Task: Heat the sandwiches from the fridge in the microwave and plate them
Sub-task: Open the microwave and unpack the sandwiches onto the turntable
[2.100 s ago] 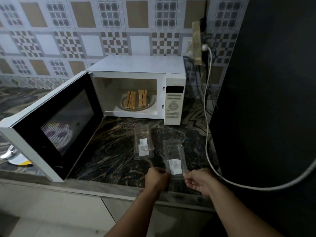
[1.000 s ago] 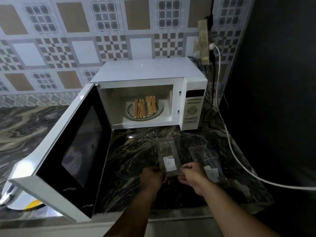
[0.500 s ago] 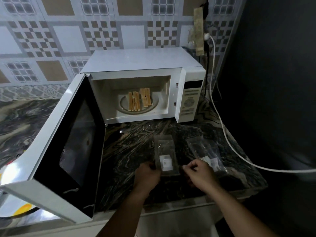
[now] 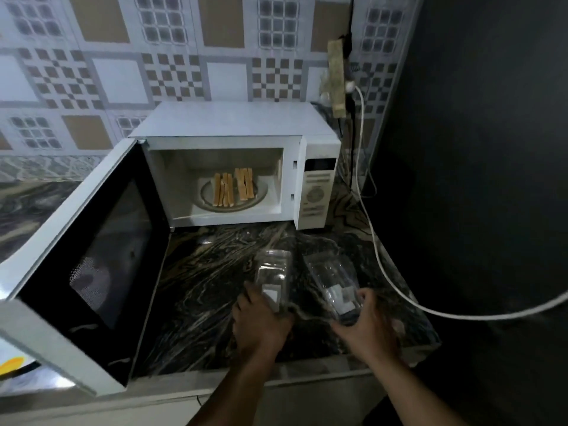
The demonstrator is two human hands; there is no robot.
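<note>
Two sandwiches (image 4: 234, 189), each a pair of flat toasted slices standing on edge, sat side by side on the round glass turntable (image 4: 261, 196) inside the white microwave (image 4: 236, 124), whose dark-windowed door (image 4: 92, 259) hung wide open to the left. In front, on the black marble-veined table (image 4: 199, 287), were two clear, thin plastic sandwich packs, each with a white label. The left hand (image 4: 261, 324) had its grip closed on the near end of the left pack (image 4: 273, 272); the right hand (image 4: 367, 325) curled its fingers round the right pack (image 4: 333, 282). One white cable (image 4: 381, 265) trailed across the table from a wall socket strip (image 4: 336, 78) on patterned square tiles.
</note>
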